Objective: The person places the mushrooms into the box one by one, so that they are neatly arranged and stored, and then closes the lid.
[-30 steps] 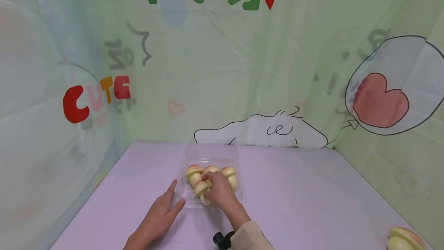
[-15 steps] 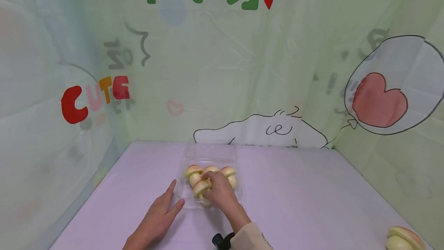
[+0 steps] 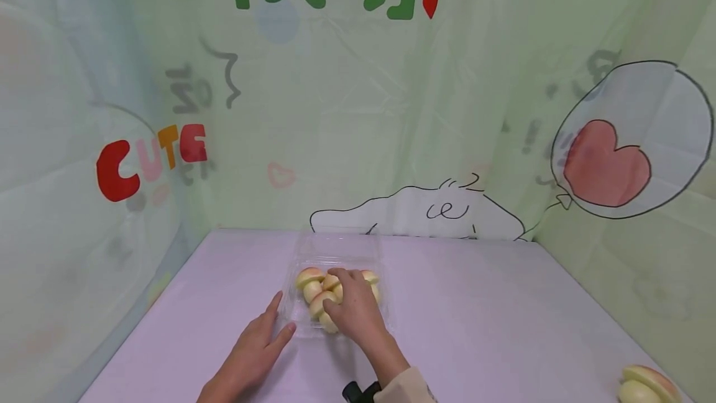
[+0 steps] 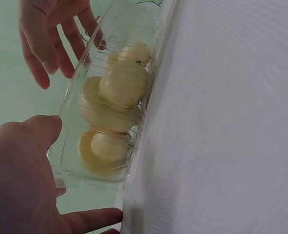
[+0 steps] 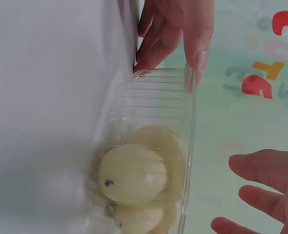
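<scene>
The clear hinged plastic box (image 3: 304, 323) lies on the table with its lid folded back. Inside are several cream mushroom-shaped pieces (image 3: 309, 278) with pink-tinged caps; the front one (image 3: 319, 305) leans to the left. My left hand (image 3: 254, 347) is spread at the box's left front corner, and its thumb (image 5: 201, 57) touches the rim in the right wrist view. Over the box is my right hand (image 3: 358, 310), fingers parted and hiding some pieces in the head view. From the left wrist, that right hand (image 4: 56, 34) shows above the rim, holding nothing.
Another mushroom-shaped piece (image 3: 649, 384) lies at the table's front right edge. Printed cloth walls (image 3: 369, 111) enclose the lilac table (image 3: 464, 316) at the back and sides. A black device (image 3: 360, 392) sits at the right wrist.
My right hand's fingers have let go of the front mushroom-shaped piece and lifted a little away from it, spreading apart. The left hand stays at the box's corner.
</scene>
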The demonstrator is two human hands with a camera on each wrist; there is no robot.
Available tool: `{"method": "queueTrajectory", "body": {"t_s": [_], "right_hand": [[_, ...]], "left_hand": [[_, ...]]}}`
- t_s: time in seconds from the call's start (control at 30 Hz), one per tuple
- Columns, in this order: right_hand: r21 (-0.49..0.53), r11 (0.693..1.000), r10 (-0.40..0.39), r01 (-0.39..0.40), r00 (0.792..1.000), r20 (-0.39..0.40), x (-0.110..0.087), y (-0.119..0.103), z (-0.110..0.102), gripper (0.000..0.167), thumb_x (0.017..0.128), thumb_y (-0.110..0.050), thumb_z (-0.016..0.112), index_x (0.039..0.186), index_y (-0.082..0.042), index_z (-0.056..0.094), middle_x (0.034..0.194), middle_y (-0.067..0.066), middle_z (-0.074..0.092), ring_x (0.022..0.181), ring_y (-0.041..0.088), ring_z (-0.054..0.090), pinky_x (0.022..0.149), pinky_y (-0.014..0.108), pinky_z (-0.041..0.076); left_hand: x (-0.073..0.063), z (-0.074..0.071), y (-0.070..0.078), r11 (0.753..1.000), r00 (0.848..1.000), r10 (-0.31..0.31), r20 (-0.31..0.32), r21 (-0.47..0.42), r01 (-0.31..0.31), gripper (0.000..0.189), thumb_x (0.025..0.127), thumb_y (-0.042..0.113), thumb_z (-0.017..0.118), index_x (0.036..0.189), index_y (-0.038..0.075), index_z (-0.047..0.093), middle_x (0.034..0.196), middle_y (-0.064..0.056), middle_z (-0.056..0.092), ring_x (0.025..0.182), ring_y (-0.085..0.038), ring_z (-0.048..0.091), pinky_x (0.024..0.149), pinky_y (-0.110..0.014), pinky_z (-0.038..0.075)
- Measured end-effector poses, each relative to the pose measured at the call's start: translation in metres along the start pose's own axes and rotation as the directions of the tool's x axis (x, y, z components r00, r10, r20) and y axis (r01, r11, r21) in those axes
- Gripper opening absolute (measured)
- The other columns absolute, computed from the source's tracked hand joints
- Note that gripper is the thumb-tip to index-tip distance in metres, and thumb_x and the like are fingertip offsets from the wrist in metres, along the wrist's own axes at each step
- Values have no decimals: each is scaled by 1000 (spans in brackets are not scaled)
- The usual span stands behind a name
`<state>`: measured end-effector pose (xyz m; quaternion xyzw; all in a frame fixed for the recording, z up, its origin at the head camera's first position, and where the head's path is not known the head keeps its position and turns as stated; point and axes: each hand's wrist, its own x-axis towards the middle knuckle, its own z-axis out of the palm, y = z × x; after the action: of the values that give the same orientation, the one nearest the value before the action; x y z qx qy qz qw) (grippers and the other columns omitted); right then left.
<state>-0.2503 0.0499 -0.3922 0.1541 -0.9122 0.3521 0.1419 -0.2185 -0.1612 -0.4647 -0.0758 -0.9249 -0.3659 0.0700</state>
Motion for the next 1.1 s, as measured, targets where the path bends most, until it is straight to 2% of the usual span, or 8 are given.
{"method": "queueTrajectory", "body": {"t_s": [0.1, 0.47, 0.67, 0.93, 1.1], "right_hand": [[16, 1000, 3, -2, 1000, -29, -3, -1, -2, 49, 85, -9, 78, 132, -6, 65, 131, 21, 60, 120, 40, 61, 93, 54, 55], [23, 1000, -1, 4, 992, -129, -9, 0, -16, 49, 86, -11, 77, 134, -6, 66, 138, 23, 57, 125, 45, 56, 95, 57, 53], [35, 999, 4, 1, 990, -143, -13, 5, -27, 51, 88, -11, 78, 136, -8, 64, 143, 25, 53, 130, 50, 52, 95, 62, 52], [46, 998, 60, -53, 984, -170, -16, 15, -41, 53, 89, -15, 74, 141, -11, 61, 152, 25, 47, 138, 51, 45, 101, 64, 49], [33, 996, 82, -78, 981, -176, -18, 20, -47, 54, 90, -18, 74, 142, -11, 60, 153, 26, 46, 139, 51, 44, 101, 65, 49]], "left_hand": [[0, 0, -1, 1000, 1000, -11, 9, 4, 11, 75, 106, 48, 53, 164, 9, 26, 150, -27, 53, 142, -49, 45, 115, -66, 35], [2, 3, -6, 1000, 1000, -1, 0, 13, 1, 77, 106, 52, 51, 164, 10, 26, 152, -27, 52, 143, -49, 45, 115, -66, 35], [2, 3, -6, 1000, 1000, 6, -2, 16, -6, 76, 106, 51, 51, 164, 9, 26, 151, -26, 52, 143, -48, 45, 115, -66, 35], [2, 3, -5, 1000, 1000, 27, -13, 16, -27, 76, 106, 50, 52, 164, 8, 27, 152, -26, 52, 143, -48, 46, 115, -65, 36], [1, 3, -5, 1000, 1000, 20, -4, 10, -20, 76, 106, 49, 52, 164, 8, 26, 152, -26, 51, 143, -48, 45, 115, -65, 35]]}}
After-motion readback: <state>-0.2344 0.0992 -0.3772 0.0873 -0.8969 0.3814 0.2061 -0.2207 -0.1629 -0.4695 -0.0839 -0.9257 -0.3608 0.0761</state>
